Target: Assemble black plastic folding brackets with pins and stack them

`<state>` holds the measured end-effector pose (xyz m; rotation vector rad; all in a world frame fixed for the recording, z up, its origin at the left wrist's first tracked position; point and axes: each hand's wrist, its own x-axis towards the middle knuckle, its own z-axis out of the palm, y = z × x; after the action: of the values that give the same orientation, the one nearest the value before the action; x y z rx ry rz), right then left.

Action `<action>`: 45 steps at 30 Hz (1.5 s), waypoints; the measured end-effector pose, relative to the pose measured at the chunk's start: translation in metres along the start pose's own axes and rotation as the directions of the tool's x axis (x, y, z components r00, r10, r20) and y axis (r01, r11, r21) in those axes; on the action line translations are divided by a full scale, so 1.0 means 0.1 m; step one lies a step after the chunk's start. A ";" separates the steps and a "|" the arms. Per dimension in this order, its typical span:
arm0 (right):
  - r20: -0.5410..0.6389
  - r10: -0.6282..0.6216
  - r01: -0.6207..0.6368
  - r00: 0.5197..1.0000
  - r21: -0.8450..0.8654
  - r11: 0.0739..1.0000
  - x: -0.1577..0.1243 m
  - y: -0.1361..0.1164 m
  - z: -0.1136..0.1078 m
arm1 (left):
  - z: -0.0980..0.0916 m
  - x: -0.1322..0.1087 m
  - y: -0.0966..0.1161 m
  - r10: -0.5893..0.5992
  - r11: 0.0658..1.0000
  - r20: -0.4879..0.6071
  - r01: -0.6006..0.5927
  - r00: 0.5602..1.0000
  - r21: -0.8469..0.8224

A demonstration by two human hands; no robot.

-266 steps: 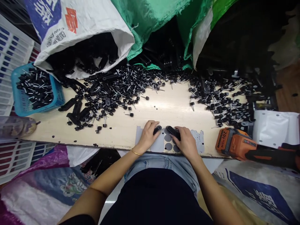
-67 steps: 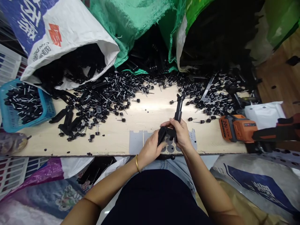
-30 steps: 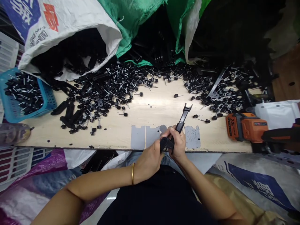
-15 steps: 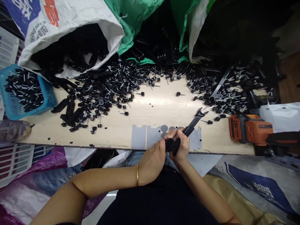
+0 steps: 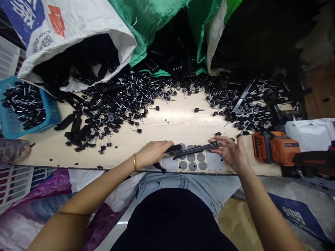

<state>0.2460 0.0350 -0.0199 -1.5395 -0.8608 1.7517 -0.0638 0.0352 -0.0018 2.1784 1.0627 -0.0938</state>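
My left hand [image 5: 153,153], with a gold bangle at its wrist, is closed on a jointed black plastic arm piece [image 5: 192,150] near the front edge of the table. One short end of the piece sticks out below my fingers, with a round tip. Its long bar runs to the right and ends in a forked tip. My right hand [image 5: 234,155] is at that tip, fingers stretched out behind it and thumb well apart. Grey stickers, some of them round, lie on the wood beneath the piece.
Loose black knobs with metal pins [image 5: 131,97] are heaped along the back and both sides. A blue basket [image 5: 52,108] of knobs stands at left, an orange cordless drill [image 5: 284,148] at right. Open sacks of black parts, including a white sack [image 5: 78,21], line the back.
My hands have moved apart, my right hand going right and loosening its grip. The black arm piece has swung from a steep slant to nearly level, over the grey stickers.
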 end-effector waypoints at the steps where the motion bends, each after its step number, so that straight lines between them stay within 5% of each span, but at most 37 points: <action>1: 0.002 0.001 -0.001 1.000 -0.056 0.998 0.11 -0.08 -0.13 | -0.02 0.04 -0.06 0.014 0.999 0.002 -0.014 1.000 0.043; 5: -0.070 -0.190 0.147 0.979 -0.397 0.906 0.56 -0.46 -0.23 | -0.02 0.29 -0.17 0.112 0.975 -0.039 -0.102 0.993 0.196; 8: -0.116 -0.371 0.225 0.922 -0.620 0.752 0.63 -0.66 0.00 | 0.00 0.43 -0.14 0.162 0.958 -0.057 -0.143 0.985 0.247; 10: -0.009 -0.389 0.251 0.921 -0.751 0.611 0.50 -0.68 0.23 | 0.02 0.44 -0.11 0.166 0.955 -0.054 -0.146 0.985 0.259; 14: 0.363 -0.225 0.418 0.904 -0.857 0.300 0.11 -0.34 0.66 | 0.06 0.35 -0.06 0.142 0.958 -0.081 -0.116 0.987 0.262; 17: 0.446 -0.280 0.490 0.850 -0.865 0.108 -0.01 0.03 0.80 | 0.12 0.32 -0.06 0.139 0.957 -0.122 -0.102 0.983 0.272; 23: 0.593 -0.398 0.652 0.700 -0.758 0.016 0.18 0.31 0.68 | 0.22 0.37 -0.15 0.235 0.926 -0.168 -0.168 0.957 0.338; 26: 0.640 -0.360 0.692 0.679 -0.722 0.022 0.22 0.25 0.63 | 0.21 0.38 -0.18 0.251 0.922 -0.176 -0.179 0.952 0.344; 32: 0.593 -0.345 0.669 0.728 -0.724 0.168 0.25 -0.05 0.48 | 0.23 0.47 -0.08 0.252 0.922 -0.165 -0.184 0.954 0.341; 36: 0.313 -0.577 0.438 0.754 -0.895 0.088 0.65 -0.31 0.39 | 0.22 0.58 0.09 0.272 0.933 -0.133 -0.227 0.953 0.278; 40: 0.280 -0.538 0.369 0.795 -0.927 0.064 1.15 -0.48 0.57 | 0.02 0.59 0.01 0.256 0.963 -0.207 -0.232 0.944 0.133; 42: 0.242 -0.570 0.406 0.785 -0.897 0.178 1.18 -0.54 0.67 | -0.12 0.58 -0.18 0.100 0.990 -0.363 -0.057 0.927 0.128; 45: 0.090 -0.578 0.456 0.811 -0.716 0.528 0.85 -0.56 0.72 | -0.29 0.61 -0.54 -0.145 0.947 -0.577 0.281 0.804 0.155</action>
<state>0.1678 0.1322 -0.0162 -1.5824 -1.8515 0.8380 -0.0686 0.1160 -0.0313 2.3481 1.7063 0.3647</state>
